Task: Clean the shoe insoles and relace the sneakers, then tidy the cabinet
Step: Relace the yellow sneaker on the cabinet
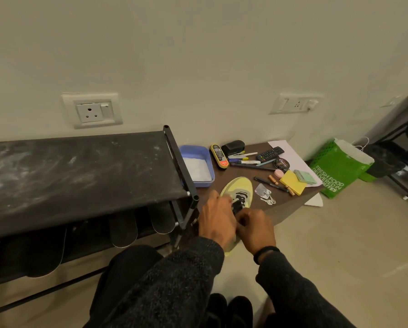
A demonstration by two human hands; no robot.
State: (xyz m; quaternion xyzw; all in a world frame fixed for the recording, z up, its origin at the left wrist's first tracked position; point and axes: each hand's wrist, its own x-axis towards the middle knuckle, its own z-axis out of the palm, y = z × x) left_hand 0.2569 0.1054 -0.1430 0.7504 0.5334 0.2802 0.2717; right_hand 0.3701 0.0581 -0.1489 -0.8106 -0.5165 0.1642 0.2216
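A pale yellow-green sneaker (239, 187) with black laces (239, 201) lies on the low brown table (290, 204), toe pointing away from me. My left hand (216, 220) grips the sneaker's left side over the lace area. Fingers of my right hand (255, 227) are curled and pinch the lace near the shoe's tongue. Both hands hide the back half of the shoe. Several dark insoles (123, 229) hang over the lower bar of the black shoe rack (80, 169) at left.
A blue tray (196, 151) of white powder stands beside the rack. The table carries a polish tin (281, 162), remote (270, 153), pens, yellow sticky notes (293, 182) and keys (265, 195). A green bag (338, 170) stands on the floor at right. Black shoes (229, 311) are near my feet.
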